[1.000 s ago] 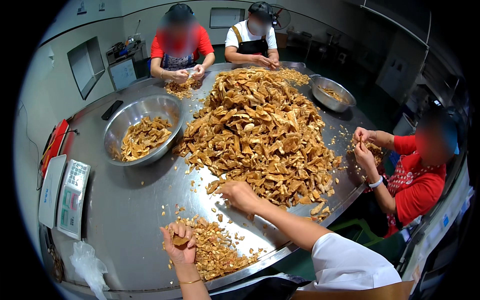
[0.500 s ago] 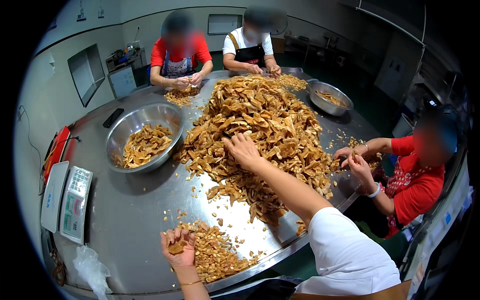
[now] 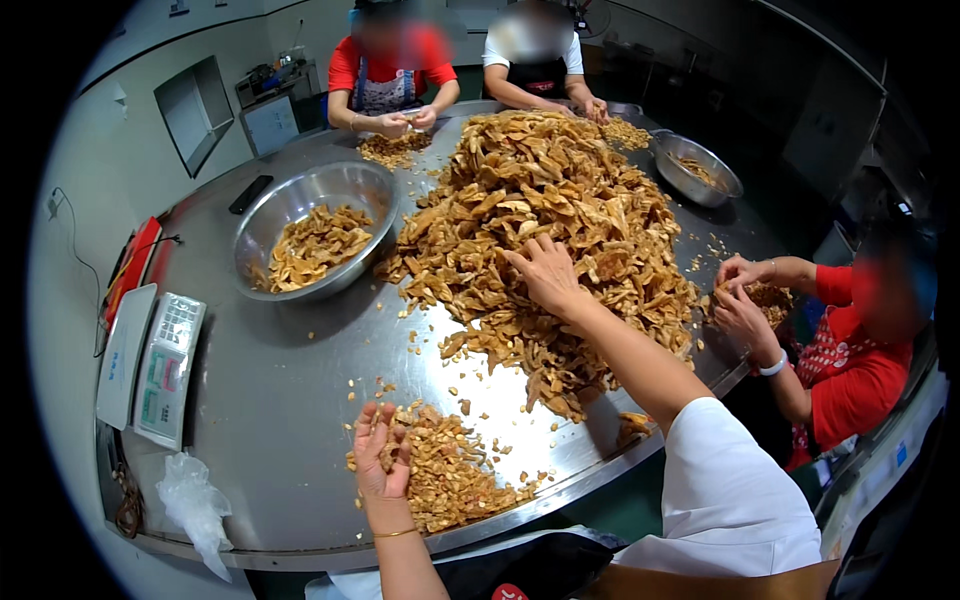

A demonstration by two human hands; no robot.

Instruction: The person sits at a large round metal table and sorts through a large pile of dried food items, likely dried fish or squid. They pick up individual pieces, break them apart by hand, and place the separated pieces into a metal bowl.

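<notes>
A tall heap of dried, wrinkled brown slices (image 3: 500, 200), perhaps fruit or vegetable, covers the middle of the steel table. My right hand (image 3: 548, 277) rests on its near slope, thumb and fingers apart and touching the slices; no slice is visibly lifted. At the near edge my left hand (image 3: 380, 462) is held palm up, fingers half curled around a small brown dried piece (image 3: 388, 456). Beside it lies a low spread of smaller yellowish-brown bits (image 3: 450, 475). To the left of the heap, a large steel bowl (image 3: 375, 235) holds more slices.
A digital scale (image 3: 170, 365), a clear plastic bag (image 3: 195, 505) and a black phone (image 3: 250, 194) lie on the left. A smaller steel bowl (image 3: 728, 187) stands at the far right. Two people work across the table and one at the right, their hands over small piles.
My view has shifted, so the table sits higher and further right. My right hand has stayed on the heap. My left hand has turned slightly, its fingers more upright, still by the small bits.
</notes>
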